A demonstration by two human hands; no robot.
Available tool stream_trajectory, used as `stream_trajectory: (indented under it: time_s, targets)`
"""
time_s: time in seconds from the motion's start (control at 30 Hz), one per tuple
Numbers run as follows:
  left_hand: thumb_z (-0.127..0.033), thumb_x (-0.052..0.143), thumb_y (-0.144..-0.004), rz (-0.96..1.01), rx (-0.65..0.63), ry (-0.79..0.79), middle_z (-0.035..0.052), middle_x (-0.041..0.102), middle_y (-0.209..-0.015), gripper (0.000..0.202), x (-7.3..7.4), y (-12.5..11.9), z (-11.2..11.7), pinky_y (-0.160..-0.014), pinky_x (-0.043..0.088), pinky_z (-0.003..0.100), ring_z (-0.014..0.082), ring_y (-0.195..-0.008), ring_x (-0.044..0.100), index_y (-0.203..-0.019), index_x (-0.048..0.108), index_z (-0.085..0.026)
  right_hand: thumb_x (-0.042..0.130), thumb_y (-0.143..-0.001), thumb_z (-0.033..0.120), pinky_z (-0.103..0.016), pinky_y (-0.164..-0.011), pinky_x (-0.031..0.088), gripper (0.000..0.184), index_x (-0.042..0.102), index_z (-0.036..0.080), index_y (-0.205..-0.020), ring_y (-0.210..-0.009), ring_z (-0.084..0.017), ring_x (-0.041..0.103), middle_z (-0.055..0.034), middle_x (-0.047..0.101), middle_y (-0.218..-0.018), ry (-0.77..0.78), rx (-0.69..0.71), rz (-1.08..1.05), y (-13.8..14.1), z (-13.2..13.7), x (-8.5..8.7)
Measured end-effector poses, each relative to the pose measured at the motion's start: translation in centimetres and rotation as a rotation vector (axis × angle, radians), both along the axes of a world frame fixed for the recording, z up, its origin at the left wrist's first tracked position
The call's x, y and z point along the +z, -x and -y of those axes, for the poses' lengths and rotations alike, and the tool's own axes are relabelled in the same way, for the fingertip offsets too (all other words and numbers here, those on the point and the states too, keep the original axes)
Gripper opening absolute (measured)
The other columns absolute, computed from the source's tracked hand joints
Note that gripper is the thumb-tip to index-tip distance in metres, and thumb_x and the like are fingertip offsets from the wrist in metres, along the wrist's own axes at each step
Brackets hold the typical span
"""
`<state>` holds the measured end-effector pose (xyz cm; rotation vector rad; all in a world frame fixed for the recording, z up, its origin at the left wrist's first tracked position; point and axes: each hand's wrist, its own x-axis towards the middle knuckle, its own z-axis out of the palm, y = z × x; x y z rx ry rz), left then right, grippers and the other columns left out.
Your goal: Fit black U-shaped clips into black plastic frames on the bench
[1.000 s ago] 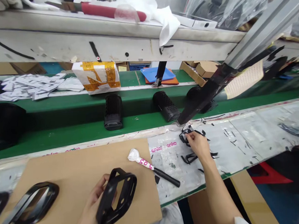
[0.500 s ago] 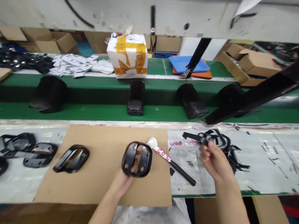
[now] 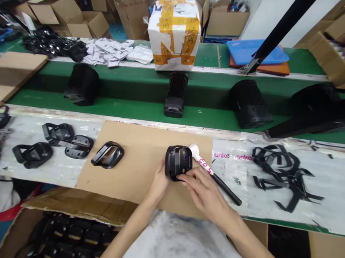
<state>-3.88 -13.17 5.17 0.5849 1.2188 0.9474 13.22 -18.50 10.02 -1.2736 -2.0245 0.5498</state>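
My left hand (image 3: pixel 160 181) grips a black plastic frame (image 3: pixel 169 164) from its left side, above the cardboard sheet (image 3: pixel 140 177). My right hand (image 3: pixel 203 189) is closed at the frame's lower edge. Its thumb and fingers pinch a thin black plastic strip, mostly hidden by the fingers and the frame. Just right of the frame lies a mallet (image 3: pixel 226 188) with a white head, a taped neck and a black handle. Another black frame (image 3: pixel 108 154) rests on the cardboard's left part. Farther right is a tangled pile of black strips (image 3: pixel 281 165).
Several black plastic parts (image 3: pixel 79 146) lie on the bench to the left. Behind runs a green conveyor (image 3: pixel 130 104) with black housings (image 3: pixel 175 95) on it. A taped white box (image 3: pixel 173 32) stands beyond. Below left, an open carton (image 3: pixel 78 203) holds many black parts.
My right hand has moved left from the strip pile to the frame, bringing a black strip. My left hand still holds the frame, now tilted differently. The view has swung left and down.
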Motion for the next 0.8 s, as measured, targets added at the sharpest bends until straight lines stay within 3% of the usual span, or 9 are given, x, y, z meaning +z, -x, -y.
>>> stream_trajectory:
  time_s: [0.13, 0.23, 0.33, 0.47, 0.6, 0.8]
  targets:
    - [-0.036, 0.089, -0.075, -0.059, -0.067, -0.093, 0.0057, 0.076, -0.088, 0.023, -0.2, 0.1, 0.2, -0.083, 0.054, 0.033, 0.0261, -0.09, 0.069, -0.088, 0.078, -0.02, 0.054, -0.106, 0.011, -0.039, -0.079, 0.056, 0.031, 0.073, 0.022, -0.128, -0.091, -0.023, 0.061, -0.0084, 0.064, -0.102, 0.065, 0.019, 0.007, -0.1, 0.4, 0.1]
    - [-0.051, 0.081, -0.082, 0.061, -0.093, -0.073, 0.0056, 0.073, -0.081, 0.034, 0.1, -0.2, -0.1, -0.076, 0.053, 0.032, 0.0223, -0.08, 0.065, -0.08, 0.074, -0.019, 0.055, -0.107, 0.014, -0.043, -0.085, 0.058, 0.033, 0.075, 0.025, -0.13, -0.1, -0.026, 0.062, -0.0102, 0.063, -0.109, 0.169, 0.011, 0.039, -0.4, 0.6, 0.2]
    - [-0.058, 0.083, -0.08, 0.224, -0.138, -0.003, 0.001, 0.065, -0.07, 0.043, 0.8, -0.4, -0.3, -0.063, 0.047, 0.026, 0.0149, -0.064, 0.056, -0.084, 0.071, -0.017, 0.056, -0.107, 0.016, -0.047, -0.094, 0.059, 0.035, 0.074, 0.028, -0.135, -0.11, -0.027, 0.064, -0.0111, 0.067, -0.118, 0.249, 0.034, 0.008, -0.9, 0.8, 0.0]
    - [-0.044, 0.095, -0.07, 0.234, -0.149, 0.012, -0.0035, 0.062, -0.071, 0.048, 1.1, -0.5, -0.1, -0.059, 0.044, 0.021, 0.0102, -0.061, 0.053, -0.102, 0.072, -0.016, 0.065, -0.106, 0.021, -0.043, -0.1, 0.06, 0.026, 0.076, 0.026, -0.129, -0.113, -0.025, 0.071, -0.0089, 0.075, -0.119, 0.298, -0.021, -0.184, -1.5, 1.3, -0.5]
    - [-0.042, 0.09, -0.076, 0.246, -0.13, 0.052, -0.004, 0.062, -0.071, 0.041, 1.4, -0.8, 0.3, -0.058, 0.044, 0.021, 0.01, -0.06, 0.053, -0.103, 0.07, -0.018, 0.068, -0.105, 0.019, -0.037, -0.091, 0.064, 0.015, 0.08, 0.025, -0.109, -0.103, -0.022, 0.077, -0.006, 0.08, -0.107, 0.255, -0.113, -0.313, -1.6, 2.0, -1.0]
    - [-0.052, 0.086, -0.08, 0.337, -0.054, 0.153, 0.0001, 0.065, -0.071, 0.039, 1.4, -2.0, 1.0, -0.06, 0.049, 0.024, 0.0124, -0.062, 0.057, -0.092, 0.075, -0.017, 0.066, -0.102, 0.01, -0.036, -0.081, 0.066, 0.024, 0.08, 0.026, -0.113, -0.095, -0.022, 0.078, -0.0077, 0.079, -0.106, 0.0, -0.219, -0.318, 0.0, 3.3, -1.9]
